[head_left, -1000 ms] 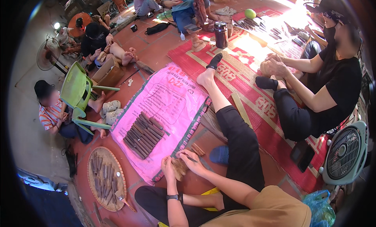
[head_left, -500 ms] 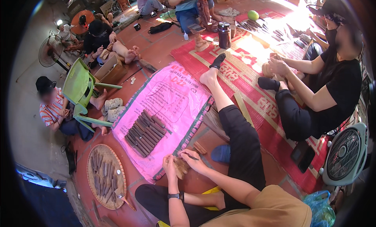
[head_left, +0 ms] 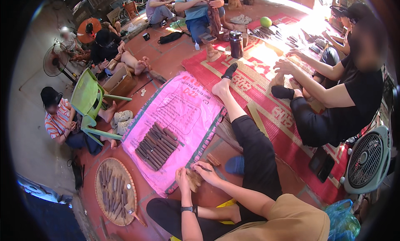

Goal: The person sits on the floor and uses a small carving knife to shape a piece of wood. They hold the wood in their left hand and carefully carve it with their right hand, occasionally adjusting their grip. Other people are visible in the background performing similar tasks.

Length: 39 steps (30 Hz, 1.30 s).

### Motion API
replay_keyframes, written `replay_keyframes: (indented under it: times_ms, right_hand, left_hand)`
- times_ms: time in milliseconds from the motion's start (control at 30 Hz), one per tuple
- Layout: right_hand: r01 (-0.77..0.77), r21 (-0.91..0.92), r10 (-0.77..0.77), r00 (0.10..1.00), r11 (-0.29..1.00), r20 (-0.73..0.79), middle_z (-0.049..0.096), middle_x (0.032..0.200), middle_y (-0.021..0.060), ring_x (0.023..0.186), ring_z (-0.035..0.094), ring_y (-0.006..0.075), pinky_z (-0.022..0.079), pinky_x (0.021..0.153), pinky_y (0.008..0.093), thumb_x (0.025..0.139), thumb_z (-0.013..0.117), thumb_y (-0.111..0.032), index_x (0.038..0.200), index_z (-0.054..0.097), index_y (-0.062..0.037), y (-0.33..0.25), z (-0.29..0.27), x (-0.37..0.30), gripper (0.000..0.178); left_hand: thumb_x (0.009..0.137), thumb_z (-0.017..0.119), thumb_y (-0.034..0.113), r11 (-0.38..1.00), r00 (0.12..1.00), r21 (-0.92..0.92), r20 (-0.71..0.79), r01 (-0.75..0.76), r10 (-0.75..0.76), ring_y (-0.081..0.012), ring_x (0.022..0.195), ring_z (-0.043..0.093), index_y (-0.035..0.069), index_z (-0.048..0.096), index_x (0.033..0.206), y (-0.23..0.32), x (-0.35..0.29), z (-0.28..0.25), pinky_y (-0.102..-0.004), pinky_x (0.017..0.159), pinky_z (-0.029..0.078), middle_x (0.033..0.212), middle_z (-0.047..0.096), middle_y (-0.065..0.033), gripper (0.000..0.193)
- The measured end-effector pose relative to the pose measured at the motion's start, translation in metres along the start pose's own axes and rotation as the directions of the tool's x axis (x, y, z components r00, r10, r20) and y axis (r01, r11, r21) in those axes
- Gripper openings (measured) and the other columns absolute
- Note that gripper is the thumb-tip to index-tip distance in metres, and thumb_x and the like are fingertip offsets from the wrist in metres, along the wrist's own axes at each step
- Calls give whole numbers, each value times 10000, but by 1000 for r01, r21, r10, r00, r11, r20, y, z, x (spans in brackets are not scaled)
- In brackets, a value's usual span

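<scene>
Low in the middle, my left hand (head_left: 182, 178) is closed on the side of a pale tan piece (head_left: 194, 181), perhaps carved wood, with lobed ends hanging down. My right hand (head_left: 208, 175) grips a dark, slender hand tool (head_left: 203, 168), its shaft slanting out from the fingers. The tool's working end is hidden by the hand and the piece. Just beyond both hands lies a pink printed sack (head_left: 179, 130), laid flat. Rows of dark brown sticks (head_left: 156, 146) rest on it side by side.
At left, a round woven tray (head_left: 101, 166) holds more brown sticks, with a green chair (head_left: 85, 97) behind it. A blue slipper (head_left: 235, 163) lies by my leg. Right are a red mat (head_left: 254, 99), a box fan (head_left: 367, 162) and a seated person (head_left: 333, 91). Several others sit around.
The seated person at right has spread their hands apart. My two hands stay close together at the tan piece; the whole view has shifted slightly.
</scene>
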State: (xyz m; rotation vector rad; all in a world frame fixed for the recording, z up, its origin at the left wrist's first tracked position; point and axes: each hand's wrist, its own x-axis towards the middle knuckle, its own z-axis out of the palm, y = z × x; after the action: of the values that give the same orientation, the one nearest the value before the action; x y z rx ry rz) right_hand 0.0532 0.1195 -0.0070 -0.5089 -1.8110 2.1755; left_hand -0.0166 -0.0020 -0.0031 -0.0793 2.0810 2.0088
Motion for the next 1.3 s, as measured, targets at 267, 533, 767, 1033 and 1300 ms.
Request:
replay_keyframes:
  times_ms: [267, 533, 767, 1033, 1300]
  right_hand:
    - [-37, 136, 36, 999, 990, 9, 650, 1044, 86, 990, 620, 148, 493, 860, 274, 960, 541, -177, 1107, 605, 15, 10, 2, 0, 250]
    - [-19, 5, 19, 999, 1000, 33, 665, 983, 70, 939, 622, 117, 485, 820, 248, 934, 583, -146, 1078, 625, 20, 2, -5, -1, 224]
    - [45, 119, -50, 998, 992, 44, 675, 1013, 72, 957, 618, 120, 485, 851, 253, 920, 599, -100, 1053, 655, 3, 6, 0, -1, 177]
    - [-110, 170, 98, 992, 979, 76, 678, 1019, 130, 944, 640, 154, 504, 840, 267, 920, 563, -76, 1107, 591, 40, 3, 4, 0, 222]
    - [-141, 229, 135, 990, 963, 41, 687, 952, 93, 850, 616, 118, 488, 779, 251, 896, 581, -80, 1077, 634, 28, -7, 0, -2, 217]
  left_hand:
    - [932, 593, 153, 999, 999, -26, 22, 34, -34, -103, 764, 521, -10, 586, 991, 0, -1, -3, -241, 707, 423, 846, 576, -31, 173]
    - [902, 620, 121, 1000, 999, -6, 40, 14, -14, -96, 766, 537, -5, 589, 1008, 0, -3, -1, -228, 706, 426, 850, 586, -18, 168]
    - [873, 659, 136, 997, 998, 48, 17, 53, -54, -130, 823, 601, 24, 592, 1065, -1, -1, -3, -265, 740, 499, 872, 623, -46, 233]
    - [870, 673, 140, 998, 998, 7, 30, 61, -61, -120, 796, 605, 27, 585, 1093, 1, -4, -9, -254, 736, 483, 863, 628, -46, 265]
    - [854, 678, 160, 994, 994, 64, 57, 86, -89, -136, 894, 587, 39, 579, 1136, 11, -10, -3, -274, 787, 474, 952, 598, -56, 322]
